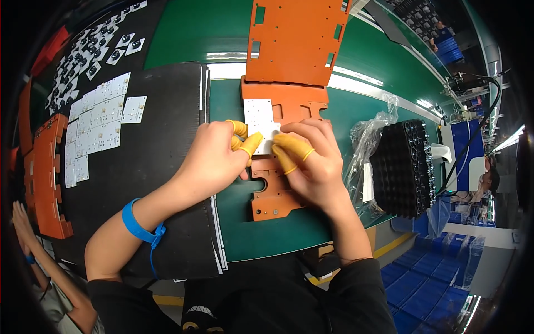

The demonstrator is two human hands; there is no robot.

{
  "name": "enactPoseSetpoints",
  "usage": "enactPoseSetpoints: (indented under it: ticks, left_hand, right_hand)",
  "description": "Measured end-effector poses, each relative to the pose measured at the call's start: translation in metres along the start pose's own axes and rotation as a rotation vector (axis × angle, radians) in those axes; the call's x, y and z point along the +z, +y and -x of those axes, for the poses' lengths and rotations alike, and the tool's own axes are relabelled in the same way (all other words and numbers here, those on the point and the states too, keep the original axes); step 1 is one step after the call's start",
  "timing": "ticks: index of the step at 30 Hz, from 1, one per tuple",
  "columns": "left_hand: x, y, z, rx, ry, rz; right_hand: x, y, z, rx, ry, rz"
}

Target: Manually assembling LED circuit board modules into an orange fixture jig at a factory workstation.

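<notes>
Several white circuit boards lie around; one white circuit board (259, 111) is over the orange fixture (300, 94), its lower part between my hands. My left hand (219, 146), in yellow finger cots and with a blue wrist strap (133, 222), is closed on the board's lower left side. My right hand (312, 158), also in yellow finger cots, pinches at the lower right edge of the board. My fingertips hide part of that edge, and I cannot tell whether a second small piece sits there. The fixture's hinged orange lid (295, 44) stands raised behind.
At left, a black mat (167, 139) bears rows of white boards (100, 122) and boards with black parts (92, 50). Another orange fixture (44, 172) stands at the far left, near another person's hands (22, 228). Black trays (400, 167) and clear plastic wrap (361, 145) lie at right.
</notes>
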State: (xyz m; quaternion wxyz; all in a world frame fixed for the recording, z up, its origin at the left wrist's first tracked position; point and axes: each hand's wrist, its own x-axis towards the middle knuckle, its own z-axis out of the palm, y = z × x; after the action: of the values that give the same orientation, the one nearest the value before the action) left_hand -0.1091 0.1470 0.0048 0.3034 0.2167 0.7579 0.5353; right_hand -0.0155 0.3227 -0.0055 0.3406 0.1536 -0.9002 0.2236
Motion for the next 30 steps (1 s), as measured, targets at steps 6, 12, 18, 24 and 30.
enactPoseSetpoints:
  ticks: [6, 12, 18, 24, 30]
  left_hand:
    - [0.0, 0.0, -0.003, -0.056, -0.149, -0.231]
    - [0.002, 0.001, -0.007, -0.071, -0.202, -0.387]
    - [0.009, -0.005, 0.002, 0.075, -0.15, -0.677]
    - [0.002, -0.005, 0.009, 0.43, 0.016, -0.897]
    - [-0.058, 0.018, 0.027, 0.395, 0.522, -1.278]
  right_hand:
    - [0.005, -0.001, 0.008, 0.101, -0.246, -0.125]
    - [0.007, -0.006, 0.007, 0.162, -0.315, -0.13]
    - [0.008, -0.005, 0.008, 0.158, -0.329, -0.1]
    - [0.01, -0.006, 0.007, 0.153, -0.291, -0.145]
    - [0.007, -0.003, 0.014, 0.141, -0.278, -0.112]
